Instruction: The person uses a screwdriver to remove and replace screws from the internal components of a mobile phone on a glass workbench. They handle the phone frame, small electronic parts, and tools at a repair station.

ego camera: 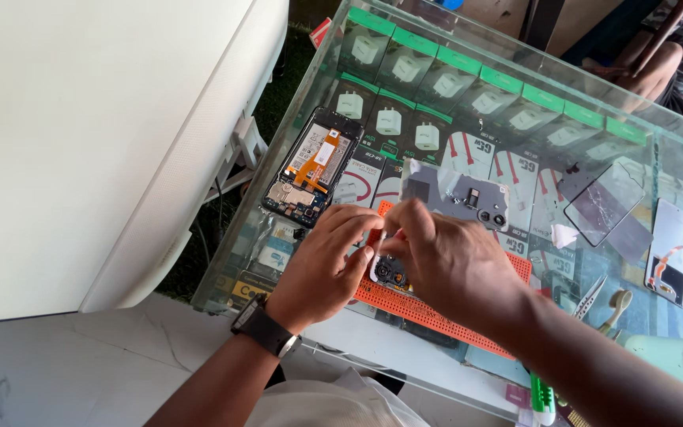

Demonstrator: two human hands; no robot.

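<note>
Down at the middle: a small camera module [386,273] with dark lenses, pinched between both hands over an orange perforated mat [436,312], seemingly kept low so that anything dropped lands on the mat. Left hand [327,265], fingers curled in and grasping the module's near edge; black wristwatch [265,328] on that wrist. Right hand [444,265], fingertips closed on the module's far side, thumb hidden, so exact grip not clear.

Just beyond the knuckles, a grey phone back cover [456,198] with camera cut-outs, lying flat. Farther left, an opened phone [312,168], orange flex cable exposed, near the glass counter's [278,119] left edge. Under the glass, rows of boxed chargers [428,75].

To the right: a cracked screen panel [604,204], another phone part [671,251], tweezers [589,298] near the front rim. Open room mostly between the mat and those parts; mat's near edge close to the counter's front lip. Another person's leg [658,67] past the far corner.
</note>
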